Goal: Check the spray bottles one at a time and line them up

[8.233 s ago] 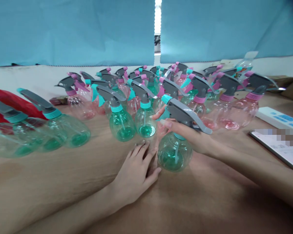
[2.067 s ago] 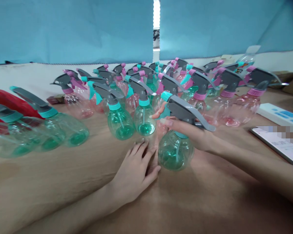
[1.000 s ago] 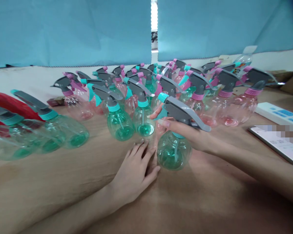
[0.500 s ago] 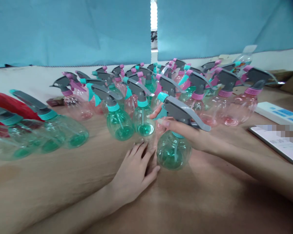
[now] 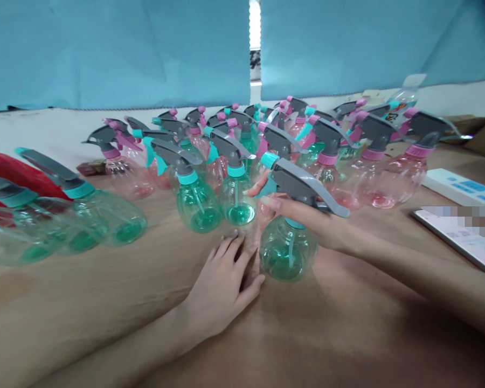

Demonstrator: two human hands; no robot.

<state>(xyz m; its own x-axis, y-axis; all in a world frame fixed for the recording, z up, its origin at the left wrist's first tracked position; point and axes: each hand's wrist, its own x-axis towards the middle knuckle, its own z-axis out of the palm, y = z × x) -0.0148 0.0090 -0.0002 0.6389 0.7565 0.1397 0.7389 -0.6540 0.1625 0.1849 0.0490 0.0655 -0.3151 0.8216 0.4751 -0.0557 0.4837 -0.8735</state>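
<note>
My right hand (image 5: pixel 303 213) is wrapped round the neck of a green spray bottle (image 5: pixel 288 256), just below its grey and turquoise trigger head. The bottle stands upright on the brown table (image 5: pixel 331 328), its nozzle facing away to the left. A thin tube and a green base show through the clear body. My left hand (image 5: pixel 224 285) lies flat on the table to the left of that bottle, fingers spread, with nothing in it. Just beyond its fingertips stand two more green spray bottles, one (image 5: pixel 238 199) nearer the held bottle and another (image 5: pixel 198 205) to its left.
Several pink spray bottles (image 5: pixel 402 175) and green ones crowd the table's far side. More green spray bottles (image 5: pixel 117 218) stand at the left by a red bag (image 5: pixel 36 178). A phone (image 5: pixel 461 237) and a white box (image 5: pixel 461 186) lie at right. Blue sheeting (image 5: pixel 117 54) hangs behind.
</note>
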